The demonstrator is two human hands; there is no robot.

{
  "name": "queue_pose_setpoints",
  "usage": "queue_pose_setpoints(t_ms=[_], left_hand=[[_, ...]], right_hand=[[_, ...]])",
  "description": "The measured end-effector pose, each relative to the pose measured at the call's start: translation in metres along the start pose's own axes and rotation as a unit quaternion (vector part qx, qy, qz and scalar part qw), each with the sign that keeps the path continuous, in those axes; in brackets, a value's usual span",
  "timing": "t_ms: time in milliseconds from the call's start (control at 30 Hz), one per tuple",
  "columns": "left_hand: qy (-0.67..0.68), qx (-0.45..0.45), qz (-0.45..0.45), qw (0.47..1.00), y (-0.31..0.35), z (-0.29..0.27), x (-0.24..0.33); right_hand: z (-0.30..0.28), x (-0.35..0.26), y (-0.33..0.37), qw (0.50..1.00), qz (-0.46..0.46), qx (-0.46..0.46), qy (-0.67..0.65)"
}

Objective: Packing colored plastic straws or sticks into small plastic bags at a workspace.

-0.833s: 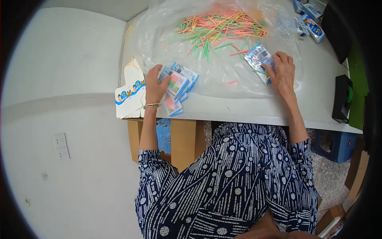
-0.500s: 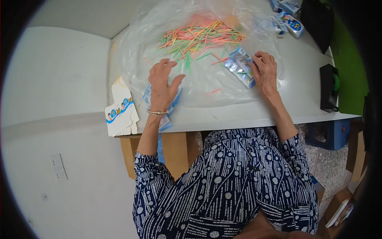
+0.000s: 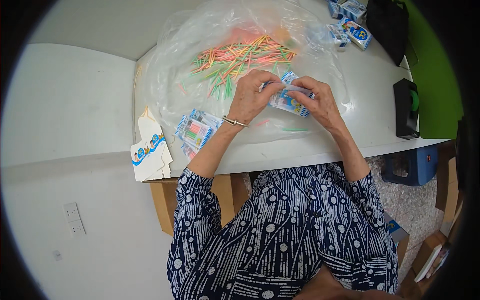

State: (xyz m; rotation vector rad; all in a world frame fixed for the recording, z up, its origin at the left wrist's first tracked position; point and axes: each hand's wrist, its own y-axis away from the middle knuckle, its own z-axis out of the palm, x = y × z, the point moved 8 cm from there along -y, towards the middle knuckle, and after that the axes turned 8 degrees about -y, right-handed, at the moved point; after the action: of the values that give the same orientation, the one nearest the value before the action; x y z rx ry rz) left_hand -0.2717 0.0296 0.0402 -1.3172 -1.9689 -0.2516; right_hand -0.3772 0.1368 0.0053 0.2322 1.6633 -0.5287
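Observation:
Between my two hands is a small blue-and-white plastic packet (image 3: 289, 103), raised just over the clear plastic bag. My left hand (image 3: 254, 95) pinches its left upper edge with thumb and fingers. On the other side, my right hand (image 3: 320, 102) grips the packet's right part, fingers curled. Behind the hands lies a heap of thin pink, yellow and green sticks (image 3: 245, 57) on the clear plastic bag (image 3: 167, 75). By my left wrist rest several similar packets (image 3: 195, 131), one showing coloured sticks inside.
Flat printed white cartons (image 3: 150, 152) lie at the table's left front corner. Small blue-and-white boxes (image 3: 356, 34) and a black bag (image 3: 389, 27) are at the back right. A black tape dispenser (image 3: 406, 110) stands by the right edge. Below is a blue stool (image 3: 412, 167).
My left hand has moved right, away from the packets at the left, and now grips the packet together with my right hand. A green stick now lies near the bag's front edge.

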Motion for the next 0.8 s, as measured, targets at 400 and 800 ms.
queue_pose_setpoints(t_ms=[400, 800], left_hand=[[0.045, 0.038, -0.029, 0.998, 0.001, -0.007, -0.014], [-0.059, 0.021, -0.015, 0.998, 0.008, -0.010, -0.016]], right_hand=[[0.013, -0.002, -0.010, 0.999, 0.013, -0.029, 0.027], [0.026, 0.014, -0.006, 0.999, 0.044, -0.028, -0.005]])
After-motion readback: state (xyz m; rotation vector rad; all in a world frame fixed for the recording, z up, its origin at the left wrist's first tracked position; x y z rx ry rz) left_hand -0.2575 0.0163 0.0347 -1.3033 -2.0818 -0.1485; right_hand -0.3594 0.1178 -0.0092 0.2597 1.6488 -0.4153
